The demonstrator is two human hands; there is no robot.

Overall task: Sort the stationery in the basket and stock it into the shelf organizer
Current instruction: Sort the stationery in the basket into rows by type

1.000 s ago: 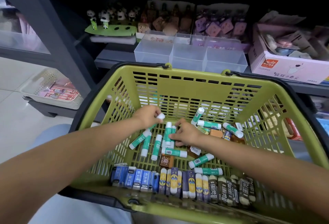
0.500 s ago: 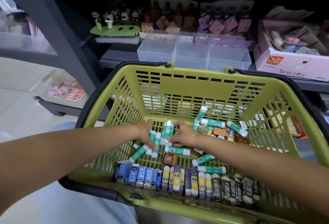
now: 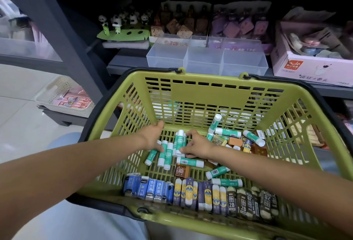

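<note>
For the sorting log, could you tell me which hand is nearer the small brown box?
Right. The right hand lies just above the brown box; the left hand is farther, up-left.

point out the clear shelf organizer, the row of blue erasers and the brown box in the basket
clear shelf organizer [image 3: 205, 62]: head view, front wall of its middle compartment
row of blue erasers [image 3: 148, 190]: head view, wrapper of a middle eraser
brown box [image 3: 182, 171]: head view, its top face

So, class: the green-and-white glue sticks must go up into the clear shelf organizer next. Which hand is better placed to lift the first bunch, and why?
The right hand: it already grips a bunch of glue sticks. The left hand lies open, fingertips on loose sticks. The clear organizer sits straight ahead beyond the basket.
</note>
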